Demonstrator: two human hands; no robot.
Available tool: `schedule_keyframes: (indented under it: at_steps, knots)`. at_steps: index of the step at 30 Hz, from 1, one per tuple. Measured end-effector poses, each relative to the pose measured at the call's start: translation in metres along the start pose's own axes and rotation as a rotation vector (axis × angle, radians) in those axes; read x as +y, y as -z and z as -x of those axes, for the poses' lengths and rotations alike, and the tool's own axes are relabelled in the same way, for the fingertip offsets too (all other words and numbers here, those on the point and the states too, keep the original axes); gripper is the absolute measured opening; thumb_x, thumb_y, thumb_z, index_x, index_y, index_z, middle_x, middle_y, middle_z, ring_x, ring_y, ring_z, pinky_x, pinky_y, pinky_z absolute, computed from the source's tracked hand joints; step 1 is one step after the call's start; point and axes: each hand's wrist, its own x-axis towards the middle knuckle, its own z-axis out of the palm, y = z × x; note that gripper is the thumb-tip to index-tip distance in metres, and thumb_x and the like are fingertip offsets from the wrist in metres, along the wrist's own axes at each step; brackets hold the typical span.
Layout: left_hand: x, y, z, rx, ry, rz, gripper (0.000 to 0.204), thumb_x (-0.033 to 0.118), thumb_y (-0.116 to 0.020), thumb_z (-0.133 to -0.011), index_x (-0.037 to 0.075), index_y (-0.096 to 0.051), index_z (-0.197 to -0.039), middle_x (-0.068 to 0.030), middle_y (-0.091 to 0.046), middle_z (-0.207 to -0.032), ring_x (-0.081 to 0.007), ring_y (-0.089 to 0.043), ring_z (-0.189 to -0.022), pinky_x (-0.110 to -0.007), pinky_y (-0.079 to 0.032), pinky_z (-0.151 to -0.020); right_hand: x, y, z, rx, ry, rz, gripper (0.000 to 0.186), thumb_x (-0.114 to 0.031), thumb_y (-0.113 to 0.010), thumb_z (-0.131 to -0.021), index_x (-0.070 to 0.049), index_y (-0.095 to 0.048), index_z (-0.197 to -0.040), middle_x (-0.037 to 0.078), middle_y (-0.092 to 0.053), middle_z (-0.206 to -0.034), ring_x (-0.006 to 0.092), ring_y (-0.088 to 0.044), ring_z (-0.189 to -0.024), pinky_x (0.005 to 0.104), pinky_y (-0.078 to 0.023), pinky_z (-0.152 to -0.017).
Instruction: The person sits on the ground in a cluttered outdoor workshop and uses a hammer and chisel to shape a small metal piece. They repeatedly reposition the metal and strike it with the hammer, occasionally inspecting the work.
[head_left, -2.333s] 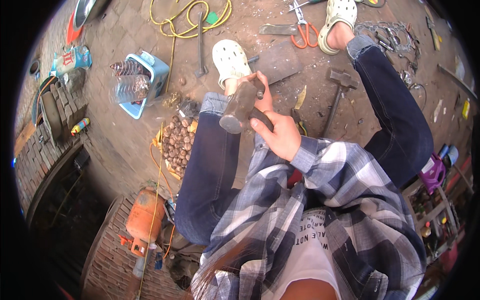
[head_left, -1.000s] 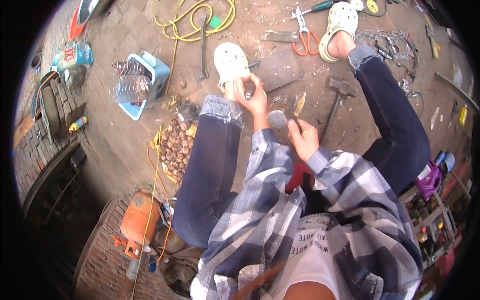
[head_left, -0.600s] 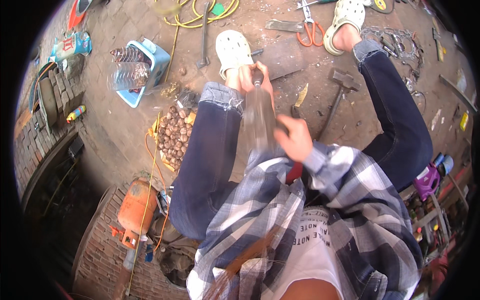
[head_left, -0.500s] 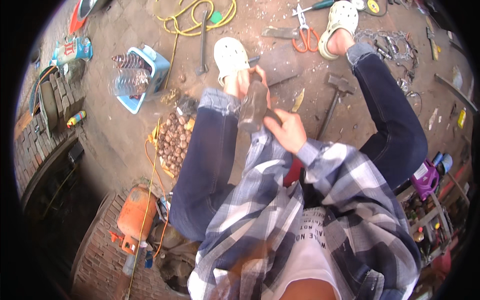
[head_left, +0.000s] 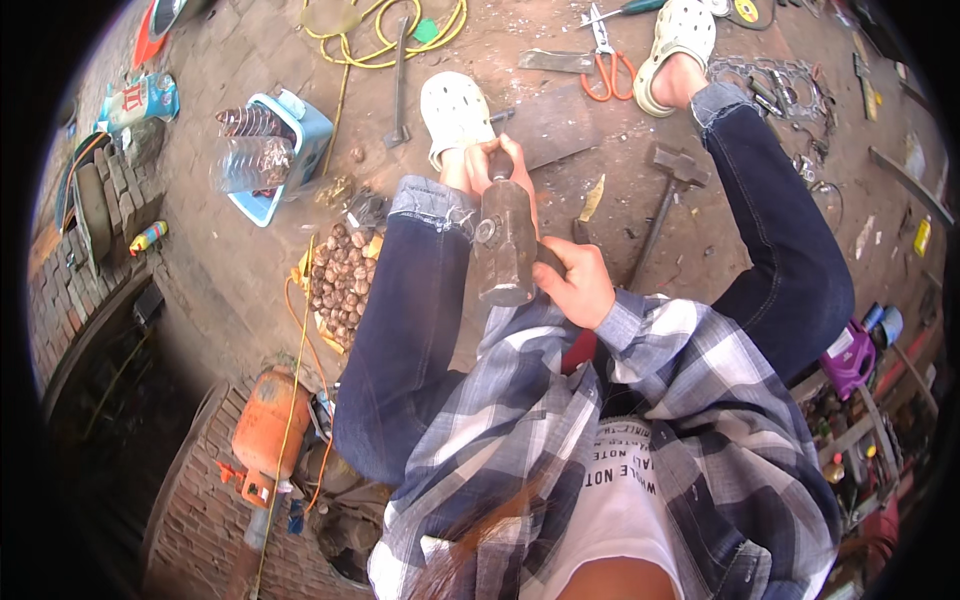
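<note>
A large, worn hammer head (head_left: pixel 506 262) is raised in front of me, between my knees. Its short dark handle runs into my right hand (head_left: pixel 582 285), whose fingers are closed around it. Just beyond the hammer head, beside my left shoe, my left hand (head_left: pixel 522 180) is closed on a dark, round-ended object (head_left: pixel 500 164); the hammer covers the rest of it, so its kind is hidden. A flat dark metal plate (head_left: pixel 562 130) lies on the ground beyond my left hand. To the right of my hands rests a second hammer (head_left: pixel 660 195) with a long handle.
Walnuts (head_left: pixel 343 278) lie heaped by my left leg, near a blue basket (head_left: pixel 310 135) with plastic bottles. Orange-handled scissors (head_left: pixel 605 75), a cleaver-like blade (head_left: pixel 556 62) and a yellow hose (head_left: pixel 390 50) are ahead. An orange tank (head_left: pixel 270 425) stands at left.
The hammer head has tipped and swung toward me, now showing its side and lower face. My right hand still grips its handle, and my left hand has barely moved.
</note>
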Motion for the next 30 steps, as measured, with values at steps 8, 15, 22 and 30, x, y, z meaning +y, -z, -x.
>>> schedule_keyframes:
  at_steps: [8,15,22,30]
  knots:
    - [0.009,0.023,-0.019,-0.254,0.503,0.663,0.022,0.025,-0.052,-0.091,0.004,-0.056,-0.094,-0.0078,-0.059,-0.083,-0.0195,-0.059,-0.074,-0.031,-0.050,-0.068,-0.001,0.001,-0.002,0.023,0.007,-0.007,0.025,-0.024,-0.065,-0.085,0.000,-0.063,-0.091,0.013,-0.061,-0.066,0.0142,-0.059,-0.061,0.0309,-0.047,-0.059]
    - [0.002,0.021,-0.022,-0.312,0.713,0.877,0.035,0.038,-0.047,-0.092,0.005,-0.055,-0.089,-0.0095,-0.057,-0.078,-0.0233,-0.057,-0.068,-0.035,-0.049,-0.064,-0.003,0.003,-0.002,-0.007,-0.010,0.021,0.026,-0.024,-0.066,-0.085,-0.001,-0.064,-0.097,0.014,-0.063,-0.068,0.0162,-0.063,-0.062,0.0307,-0.048,-0.060]
    - [-0.020,-0.026,-0.017,0.222,0.030,0.266,0.023,0.027,-0.055,-0.090,0.003,-0.055,-0.086,-0.0080,-0.057,-0.075,-0.0201,-0.056,-0.065,-0.032,-0.047,-0.062,-0.008,0.004,0.002,0.021,0.080,0.153,0.027,-0.023,-0.072,-0.076,-0.002,-0.063,-0.092,0.015,-0.060,-0.065,0.0279,-0.063,-0.059,0.0348,-0.048,-0.056]
    - [-0.002,-0.041,-0.006,0.451,-0.294,-0.086,0.014,0.013,-0.063,-0.085,0.001,-0.057,-0.086,-0.0090,-0.058,-0.077,-0.0180,-0.056,-0.065,-0.031,-0.045,-0.061,-0.001,0.003,-0.013,0.086,0.076,0.260,0.031,-0.029,-0.075,-0.072,-0.003,-0.061,-0.079,0.017,-0.059,-0.065,0.0364,-0.059,-0.058,0.0406,-0.047,-0.053]
